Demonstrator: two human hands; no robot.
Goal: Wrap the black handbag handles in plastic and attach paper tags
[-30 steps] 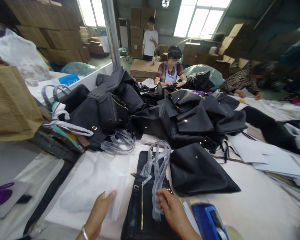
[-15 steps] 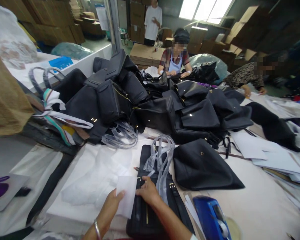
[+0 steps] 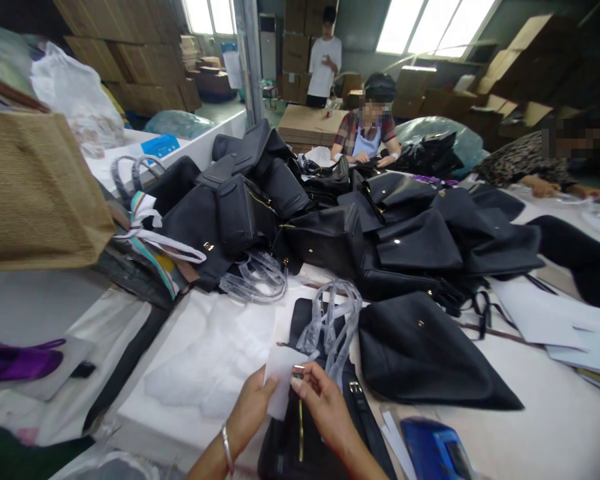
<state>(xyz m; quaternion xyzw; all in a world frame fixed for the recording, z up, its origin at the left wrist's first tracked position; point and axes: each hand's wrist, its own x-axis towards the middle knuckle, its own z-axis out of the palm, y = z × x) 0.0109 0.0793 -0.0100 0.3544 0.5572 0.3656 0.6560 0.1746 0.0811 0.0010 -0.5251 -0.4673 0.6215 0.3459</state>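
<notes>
A black bag (image 3: pixel 285 447) with a gold zipper lies flat in front of me, its handles (image 3: pixel 333 320) wrapped in clear plastic. My left hand (image 3: pixel 247 407) pinches a small white sheet (image 3: pixel 280 377) by its lower left edge. My right hand (image 3: pixel 323 403) is closed too, fingertips pinching a small metal zipper pull (image 3: pixel 298 369) against the sheet's right side. Both hands hover just above the bag's top. A silver bangle (image 3: pixel 226 450) circles my left wrist.
A pile of black bags (image 3: pixel 390 240) fills the table's middle, one (image 3: pixel 430 353) lying right of mine. White tissue sheets (image 3: pixel 205 353) lie left, a blue tape dispenser (image 3: pixel 437 450) near right, a woven bag (image 3: pixel 35 193) far left. Several people (image 3: pixel 367 130) work across the table; cardboard boxes stand behind.
My left hand picked the white sheet off the tissue stack and brought it over the bag. My right hand left the wrapped handles and pinched the zipper pull against the sheet.
</notes>
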